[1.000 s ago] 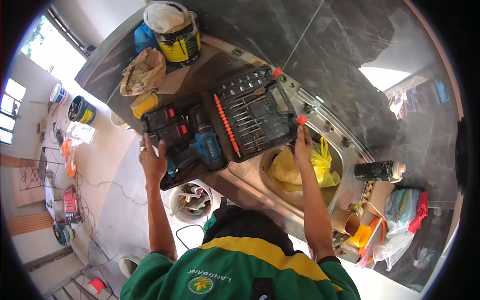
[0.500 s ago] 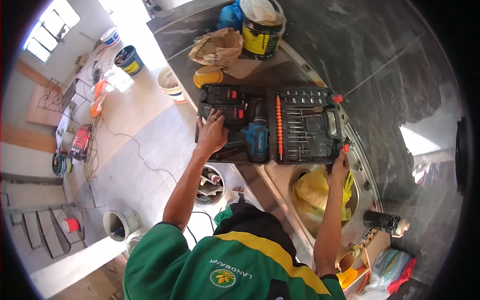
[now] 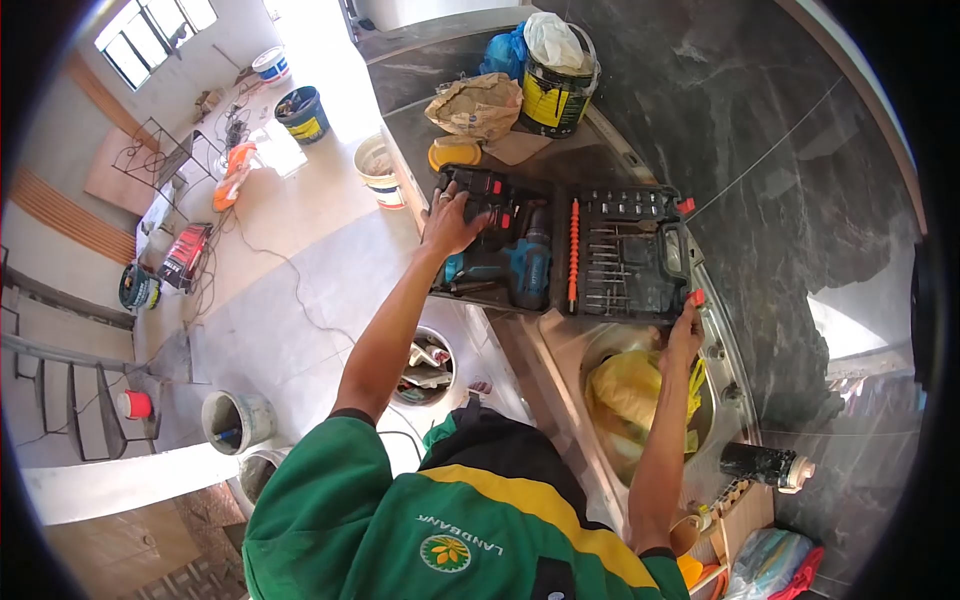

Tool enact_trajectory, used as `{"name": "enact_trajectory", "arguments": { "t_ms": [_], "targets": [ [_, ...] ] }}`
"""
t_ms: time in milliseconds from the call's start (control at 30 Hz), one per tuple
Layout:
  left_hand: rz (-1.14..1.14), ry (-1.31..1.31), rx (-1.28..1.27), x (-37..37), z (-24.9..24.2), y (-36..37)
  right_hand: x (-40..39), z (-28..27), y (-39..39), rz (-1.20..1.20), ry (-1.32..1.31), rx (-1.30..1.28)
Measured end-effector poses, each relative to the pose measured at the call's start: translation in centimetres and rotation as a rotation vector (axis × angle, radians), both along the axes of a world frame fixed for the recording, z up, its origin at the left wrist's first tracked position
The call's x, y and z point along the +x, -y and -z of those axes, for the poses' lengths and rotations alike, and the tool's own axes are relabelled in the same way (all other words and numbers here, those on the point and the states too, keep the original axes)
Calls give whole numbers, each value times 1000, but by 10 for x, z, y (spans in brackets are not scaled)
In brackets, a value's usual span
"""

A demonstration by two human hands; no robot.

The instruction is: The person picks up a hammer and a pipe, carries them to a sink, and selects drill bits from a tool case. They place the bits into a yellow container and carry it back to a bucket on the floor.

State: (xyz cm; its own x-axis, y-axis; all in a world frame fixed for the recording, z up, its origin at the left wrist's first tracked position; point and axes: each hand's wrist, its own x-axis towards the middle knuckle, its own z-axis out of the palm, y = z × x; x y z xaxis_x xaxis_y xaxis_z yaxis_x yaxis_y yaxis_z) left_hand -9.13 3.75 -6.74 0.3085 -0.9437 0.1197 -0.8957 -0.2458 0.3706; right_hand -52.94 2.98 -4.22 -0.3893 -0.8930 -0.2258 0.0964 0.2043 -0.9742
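Note:
An opened black tool case [image 3: 556, 262] lies across the counter and the sink edge. Its left half holds a teal cordless drill [image 3: 530, 262] and black batteries with red tabs [image 3: 497, 187]. In the right half sit an orange flexible shaft [image 3: 574, 250], several drill bits [image 3: 606, 272] and a row of sockets [image 3: 625, 208]. My left hand [image 3: 453, 222] rests over the case's left side by the batteries, its fingers spread. At the lower right corner, my right hand [image 3: 684, 338] grips the case edge beside a red latch [image 3: 695, 298].
Below the case is a sink [image 3: 622, 470] with a yellow plastic bag [image 3: 628, 392] in it. A black bucket [image 3: 556, 98], a paper bag [image 3: 476, 106] and a yellow lid [image 3: 454, 152] stand behind. A black bottle [image 3: 765, 466] lies right. Buckets [image 3: 238, 420] and cables occupy the floor.
The view has shifted, so the case and surroundings appear farther right. My left hand has moved slightly farther over the batteries. My right hand stays at the case corner.

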Motion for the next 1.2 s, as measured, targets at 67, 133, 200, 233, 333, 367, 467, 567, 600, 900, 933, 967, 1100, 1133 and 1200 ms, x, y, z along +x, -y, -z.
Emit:
{"name": "enact_trajectory", "arguments": {
  "t_ms": [67, 133, 200, 233, 333, 367, 467, 567, 600, 900, 933, 967, 1100, 1133, 1200],
  "targets": [
    [-30, -287, -41, 12, 4, 18, 4, -3, 0, 10, -2, -10],
    [-36, -316, -224, 15, 2, 15, 5, -11, -5, 36, -17, -15],
    [-43, -442, -489, 20, -2, 11, 9, -19, -5, 4, 40, -33],
    [-36, -444, -489, 26, -3, 10, 9, -18, -4, 12, 40, -35],
    [218, -455, -342, 41, -2, 11, 6, -16, -4, -17, 27, -32],
    [218, -456, -342, 40, 2, 12, 5, -15, -4, -16, 27, -32],
    [316, 2, -265, 24, -13, 10, 11, -19, -7, -28, 52, -55],
    [338, 75, -106, 12, -15, 30, 8, -20, -8, -15, 30, -30],
    [365, 134, -107, 10, -13, 36, 7, -18, -8, -33, 29, -28],
    [575, 45, -84, 8, -36, 61, 6, 5, -5, -23, 56, 10],
    [566, -107, -72, 9, -39, 63, 3, 11, -4, -39, 59, 28],
    [571, -106, -67, 11, -35, 66, 1, 18, -3, -34, 61, 31],
    [612, -245, -91, 17, -10, 79, -6, 46, 1, -36, 154, 63],
    [613, -250, -90, 16, -9, 79, -6, 51, 1, -45, 204, 62],
    [576, -282, -55, 10, -13, 73, -5, 61, 0, -30, 224, 86]
  ]
}}
